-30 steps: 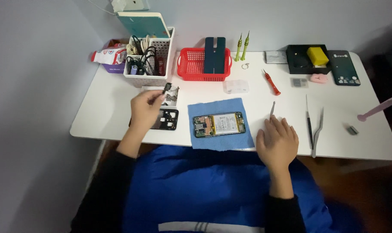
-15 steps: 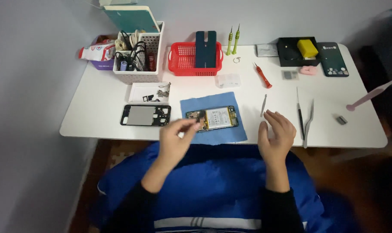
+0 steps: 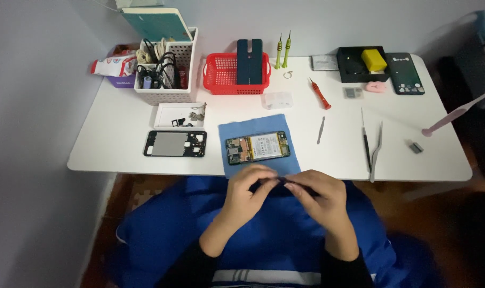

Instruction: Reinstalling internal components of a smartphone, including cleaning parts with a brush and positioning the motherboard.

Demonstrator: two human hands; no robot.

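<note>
My left hand (image 3: 249, 191) and my right hand (image 3: 318, 194) meet in front of the table's near edge, above my blue-clad lap. Their fingertips pinch together on a small dark part (image 3: 279, 182) that is too small to make out. Just beyond the hands, an opened phone (image 3: 257, 147) with its battery and board exposed lies on a blue mat (image 3: 253, 125). A black phone frame (image 3: 175, 143) lies to the left of the mat. Behind the frame, a small white tray (image 3: 170, 111) holds screws and tiny parts.
On the white table (image 3: 120, 144): a metal pry tool (image 3: 320, 129), two tweezers (image 3: 370, 143), a red screwdriver (image 3: 320, 93), a clear small box (image 3: 277, 100), a red basket (image 3: 236, 74), a white organiser basket (image 3: 165, 72), a black box (image 3: 360, 66), a dark back cover (image 3: 405, 73), a pink stick (image 3: 456, 113).
Both hands have drawn back from the table and come together over my lap. One second ago the left hand was at the white tray, and the right hand rested by the pry tool.
</note>
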